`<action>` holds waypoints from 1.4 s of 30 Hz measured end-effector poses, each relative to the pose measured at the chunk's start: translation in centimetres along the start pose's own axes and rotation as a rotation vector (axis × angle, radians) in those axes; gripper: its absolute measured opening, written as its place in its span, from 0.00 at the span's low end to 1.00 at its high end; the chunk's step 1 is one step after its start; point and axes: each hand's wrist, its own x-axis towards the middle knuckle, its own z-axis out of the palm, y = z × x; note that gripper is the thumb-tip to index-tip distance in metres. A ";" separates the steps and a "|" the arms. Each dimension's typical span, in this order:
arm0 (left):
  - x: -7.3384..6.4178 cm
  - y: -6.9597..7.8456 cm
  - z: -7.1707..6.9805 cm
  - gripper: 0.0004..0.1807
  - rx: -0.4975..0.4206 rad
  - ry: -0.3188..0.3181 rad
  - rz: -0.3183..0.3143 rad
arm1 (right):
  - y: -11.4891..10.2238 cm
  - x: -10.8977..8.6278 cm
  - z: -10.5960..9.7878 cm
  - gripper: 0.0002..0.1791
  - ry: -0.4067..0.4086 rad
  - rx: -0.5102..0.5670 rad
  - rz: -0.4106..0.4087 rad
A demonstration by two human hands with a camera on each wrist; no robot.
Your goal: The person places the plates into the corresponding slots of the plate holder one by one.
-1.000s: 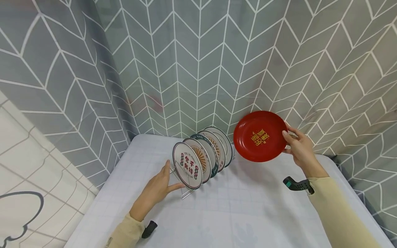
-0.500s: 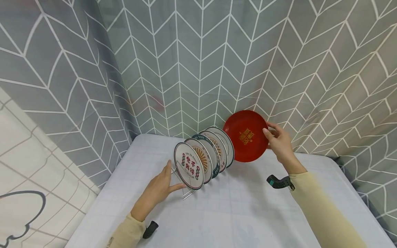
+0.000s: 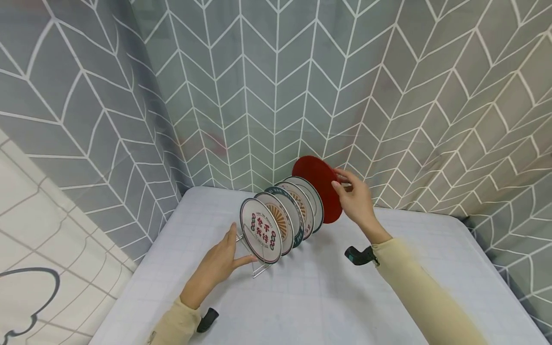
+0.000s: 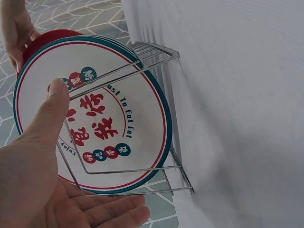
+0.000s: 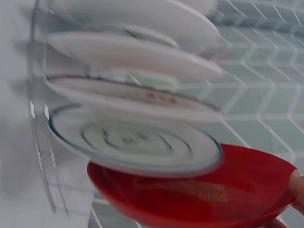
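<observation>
My right hand (image 3: 355,196) pinches the rim of a red plate (image 3: 316,179) and holds it tilted behind the last plate of a row. In the right wrist view the red plate (image 5: 199,194) shows gold lettering, and fingertips (image 5: 297,187) grip its edge. Several patterned plates (image 3: 260,231) stand on edge in a wire plate rack (image 3: 260,270). At the rack's near end my left hand (image 3: 220,256) rests with thumb and fingers spread and fairly straight. In the left wrist view its thumb (image 4: 52,109) lies against the rack's wire.
The rack stands on a table with a white cloth (image 3: 310,306). Behind it hangs a grey curtain (image 3: 258,96) with white chevron lines, close to the red plate. White tiled fabric (image 3: 56,235) lies off the left side.
My right hand has carried the red plate leftward and turned it more edge-on, so it now overlaps the last plate of the row. The left hand stays at the rack.
</observation>
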 end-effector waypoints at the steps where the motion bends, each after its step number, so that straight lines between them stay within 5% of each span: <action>1: 0.0 0.0 0.0 0.60 0.000 0.003 0.002 | 0.0 -0.2 0.7 0.21 -0.001 -0.003 -0.011; 12: 0.3 0.0 0.4 0.60 -0.006 0.003 0.012 | 1.7 -1.9 4.9 0.21 0.062 -0.021 -0.024; 28: -0.1 -0.7 0.0 0.60 0.009 0.006 -0.002 | 3.2 -1.2 4.9 0.21 0.020 0.077 0.056; 42: 0.1 -0.4 0.4 0.60 0.004 0.019 0.009 | 4.0 -2.7 4.1 0.30 0.067 0.063 0.099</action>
